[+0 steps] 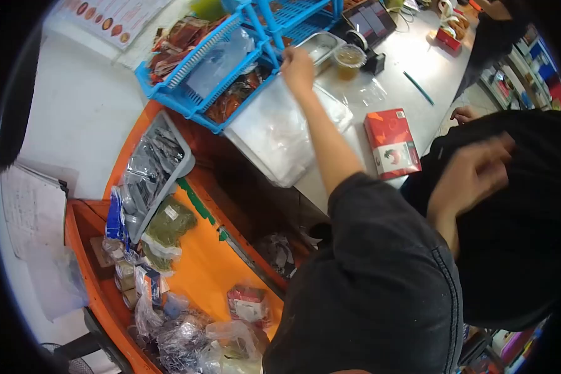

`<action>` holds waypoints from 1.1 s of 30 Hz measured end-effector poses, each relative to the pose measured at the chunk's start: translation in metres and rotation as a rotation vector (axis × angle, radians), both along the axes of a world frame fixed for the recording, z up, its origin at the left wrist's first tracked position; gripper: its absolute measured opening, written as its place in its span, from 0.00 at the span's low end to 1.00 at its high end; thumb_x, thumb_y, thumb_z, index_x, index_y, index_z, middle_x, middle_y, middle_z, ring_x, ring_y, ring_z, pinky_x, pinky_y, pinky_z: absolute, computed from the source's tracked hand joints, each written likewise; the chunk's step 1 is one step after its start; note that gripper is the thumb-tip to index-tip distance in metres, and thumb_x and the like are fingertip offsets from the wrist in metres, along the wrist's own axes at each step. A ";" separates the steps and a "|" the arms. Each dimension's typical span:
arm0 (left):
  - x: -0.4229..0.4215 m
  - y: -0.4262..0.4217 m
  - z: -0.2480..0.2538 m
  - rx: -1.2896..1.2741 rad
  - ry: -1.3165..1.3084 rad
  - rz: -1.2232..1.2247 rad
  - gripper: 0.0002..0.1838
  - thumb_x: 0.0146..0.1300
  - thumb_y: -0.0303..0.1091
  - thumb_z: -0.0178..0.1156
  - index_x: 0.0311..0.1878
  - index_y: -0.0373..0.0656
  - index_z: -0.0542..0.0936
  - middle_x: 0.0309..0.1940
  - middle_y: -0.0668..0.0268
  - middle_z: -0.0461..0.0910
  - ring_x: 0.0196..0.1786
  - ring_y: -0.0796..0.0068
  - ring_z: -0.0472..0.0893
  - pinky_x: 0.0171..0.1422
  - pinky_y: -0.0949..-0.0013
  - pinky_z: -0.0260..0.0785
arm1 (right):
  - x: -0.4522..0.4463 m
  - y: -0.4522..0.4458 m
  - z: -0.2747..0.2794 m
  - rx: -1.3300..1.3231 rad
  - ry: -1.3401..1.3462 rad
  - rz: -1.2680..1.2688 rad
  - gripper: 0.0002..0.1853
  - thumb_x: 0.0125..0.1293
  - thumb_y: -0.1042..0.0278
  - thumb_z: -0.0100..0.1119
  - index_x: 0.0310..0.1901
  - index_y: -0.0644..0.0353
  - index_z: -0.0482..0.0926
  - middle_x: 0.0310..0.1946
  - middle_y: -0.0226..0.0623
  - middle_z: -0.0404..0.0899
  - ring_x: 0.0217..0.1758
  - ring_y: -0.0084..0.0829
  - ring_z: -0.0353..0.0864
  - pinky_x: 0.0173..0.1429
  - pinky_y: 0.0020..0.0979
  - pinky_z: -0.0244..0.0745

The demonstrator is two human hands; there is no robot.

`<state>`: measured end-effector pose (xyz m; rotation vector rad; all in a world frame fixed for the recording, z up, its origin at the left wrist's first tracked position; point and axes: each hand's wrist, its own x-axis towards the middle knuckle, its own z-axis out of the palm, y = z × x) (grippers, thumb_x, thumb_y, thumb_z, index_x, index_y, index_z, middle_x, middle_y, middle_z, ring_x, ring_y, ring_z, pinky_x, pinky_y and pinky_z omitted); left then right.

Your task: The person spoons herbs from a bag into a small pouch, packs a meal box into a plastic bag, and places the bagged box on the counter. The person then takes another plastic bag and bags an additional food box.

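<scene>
My left hand [298, 68] reaches over the counter on a bare forearm below a dark sleeve. Its fingers are bent at the corner of the blue stacked baskets [215, 57], beside a metal tray [320, 48]; what they grip is hidden. Below its wrist lies a stack of clear plastic bags [274, 128]. On the right, my right hand [470, 177] is smeared by motion, fingers stretched out and nothing visible in them. A red box [391, 143] stands between that hand and the bags. A lidded cup of brown liquid [349, 60] sits behind the tray.
An orange shelf [215, 265] below holds a grey bin of packets [184, 156], a green bag [170, 223] and plastic wraps [184, 336]. A teal pen [419, 88] and a tablet [369, 23] lie on the counter [430, 56]. A person in black [517, 249] is close at right.
</scene>
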<state>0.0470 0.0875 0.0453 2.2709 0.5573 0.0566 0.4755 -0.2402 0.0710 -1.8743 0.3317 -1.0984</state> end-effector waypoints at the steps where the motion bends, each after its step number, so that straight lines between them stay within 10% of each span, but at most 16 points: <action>1: 0.000 -0.001 0.000 -0.001 0.000 -0.007 0.21 0.69 0.49 0.44 0.47 0.38 0.68 0.41 0.61 0.67 0.47 0.67 0.70 0.53 0.64 0.62 | -0.023 0.017 -0.002 0.083 0.005 0.127 0.06 0.54 0.75 0.52 0.31 0.62 0.80 0.29 0.51 0.79 0.36 0.50 0.78 0.43 0.45 0.71; 7: -0.006 -0.008 -0.006 -0.005 0.003 -0.051 0.20 0.70 0.48 0.43 0.45 0.38 0.69 0.38 0.61 0.69 0.44 0.67 0.71 0.51 0.64 0.63 | -0.125 0.102 -0.030 0.416 0.095 0.463 0.01 0.58 0.79 0.48 0.32 0.64 0.70 0.26 0.55 0.75 0.35 0.56 0.75 0.39 0.45 0.69; 23: -0.094 0.014 -0.031 -0.028 0.035 0.265 0.19 0.71 0.46 0.41 0.39 0.39 0.72 0.30 0.63 0.72 0.38 0.67 0.74 0.47 0.63 0.66 | -0.137 0.073 -0.026 0.283 0.119 0.553 0.05 0.62 0.77 0.47 0.37 0.63 0.72 0.23 0.50 0.75 0.28 0.49 0.77 0.34 0.40 0.69; 27: -0.144 0.015 -0.042 -0.033 0.054 0.432 0.19 0.71 0.46 0.41 0.37 0.39 0.72 0.28 0.63 0.72 0.36 0.68 0.75 0.45 0.63 0.67 | -0.083 0.019 -0.036 -0.288 -0.051 0.099 0.06 0.60 0.72 0.51 0.33 0.61 0.79 0.26 0.43 0.80 0.30 0.43 0.79 0.37 0.40 0.71; 33: -0.203 0.004 -0.068 -0.048 0.045 0.675 0.20 0.72 0.45 0.40 0.35 0.39 0.73 0.24 0.64 0.73 0.34 0.68 0.76 0.44 0.63 0.68 | 0.062 -0.103 -0.007 -1.167 0.443 -0.304 0.11 0.56 0.57 0.53 0.37 0.49 0.82 0.33 0.45 0.81 0.41 0.49 0.80 0.38 0.49 0.74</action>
